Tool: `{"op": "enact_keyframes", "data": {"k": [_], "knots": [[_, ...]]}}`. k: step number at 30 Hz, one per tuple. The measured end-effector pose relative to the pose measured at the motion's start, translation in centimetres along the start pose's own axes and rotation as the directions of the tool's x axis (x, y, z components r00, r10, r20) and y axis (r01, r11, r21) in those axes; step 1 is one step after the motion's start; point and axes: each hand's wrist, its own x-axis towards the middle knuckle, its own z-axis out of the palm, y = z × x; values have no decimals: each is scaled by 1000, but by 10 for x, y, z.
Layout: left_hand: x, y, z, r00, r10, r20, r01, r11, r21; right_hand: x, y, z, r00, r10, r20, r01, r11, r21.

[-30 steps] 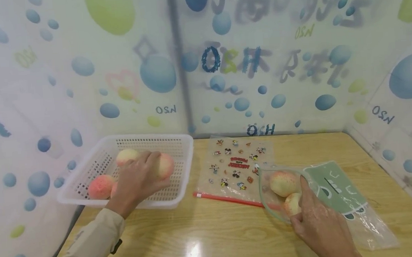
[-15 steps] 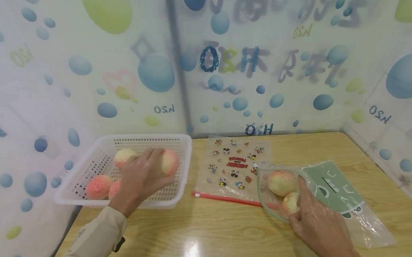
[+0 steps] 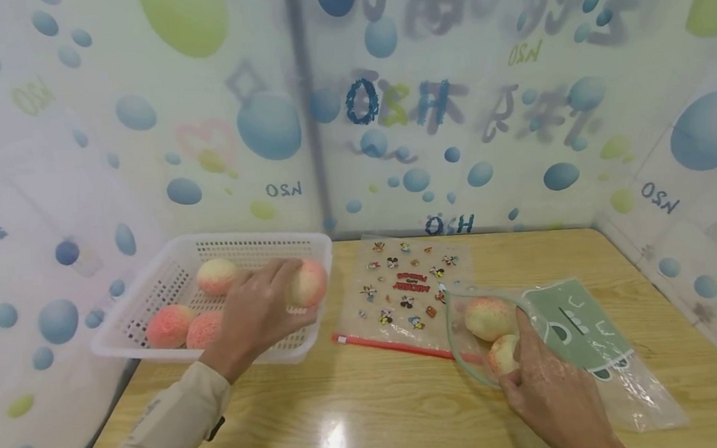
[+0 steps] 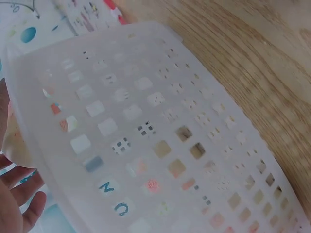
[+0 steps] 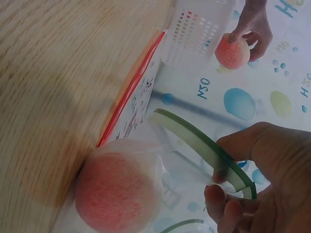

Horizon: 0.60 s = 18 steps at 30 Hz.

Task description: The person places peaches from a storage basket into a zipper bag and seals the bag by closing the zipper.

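Observation:
My left hand (image 3: 265, 310) grips a peach (image 3: 308, 283) above the right side of the white plastic basket (image 3: 210, 240). In the right wrist view that peach (image 5: 232, 52) shows pink between thumb and fingers. Several other peaches (image 3: 171, 326) lie in the basket, partly behind the hand. My right hand (image 3: 551, 384) pinches the green-edged mouth of a clear zip bag (image 3: 590, 326) with a green printed face. The bag's mouth (image 5: 204, 145) gapes between thumb and fingers. Two peaches (image 3: 490, 319) sit inside, near the opening.
A clear zip bag with cartoon prints (image 3: 400, 283) and a red slider strip (image 3: 398, 347) lies flat between the basket and the green bag, which overlaps its corner. The wooden table (image 3: 272, 417) meets a bubble-patterned wall (image 3: 502, 137) at its back edge.
My left hand has moved right and slightly up within the basket area, carrying the peach toward the right rim and uncovering more of the peaches left behind. The right hand stays at the bag.

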Motion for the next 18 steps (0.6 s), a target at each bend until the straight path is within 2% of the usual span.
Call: {"op": "enact_keyframes", "data": {"k": [18], "knots": [[7, 20, 8, 996, 81, -33, -83, 995, -60, -2, 0, 4, 1000, -5, 10, 5, 1000, -14]]}}
